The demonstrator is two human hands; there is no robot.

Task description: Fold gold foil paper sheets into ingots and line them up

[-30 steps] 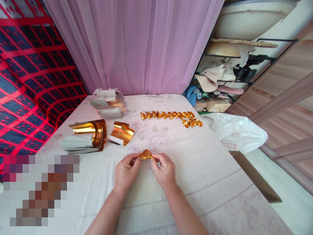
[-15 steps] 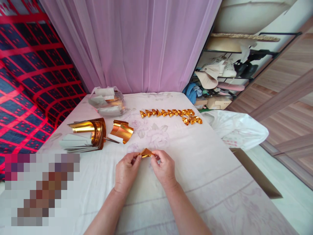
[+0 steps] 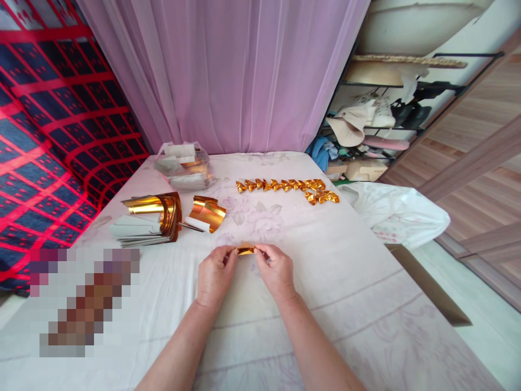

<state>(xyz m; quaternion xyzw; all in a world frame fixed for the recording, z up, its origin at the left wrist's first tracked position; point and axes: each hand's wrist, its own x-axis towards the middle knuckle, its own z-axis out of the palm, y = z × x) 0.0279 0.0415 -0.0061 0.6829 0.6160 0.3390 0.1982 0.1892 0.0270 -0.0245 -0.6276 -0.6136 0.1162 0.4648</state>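
A small folded piece of gold foil paper [image 3: 246,249] is pinched between my left hand [image 3: 216,274] and my right hand [image 3: 277,270], just above the pale flowered cloth [image 3: 325,282] that covers the table. Each hand grips one end of the piece with thumb and fingertips. Farther back lies a row of several finished gold folded pieces [image 3: 285,188]. To the left sit a curled stack of gold foil sheets [image 3: 157,214] and a smaller curl of foil [image 3: 207,213].
A clear plastic bag with paper and foil [image 3: 183,166] rests at the back left. A white plastic bag [image 3: 396,214] hangs off the table's right edge. Pink curtain [image 3: 240,76] behind, a cluttered shelf [image 3: 378,125] at right, a red and blue patterned fabric [image 3: 44,152] at left.
The gold piece has gone from a raised triangle to a flatter, narrower fold between my fingers. My hands have drawn slightly closer together.
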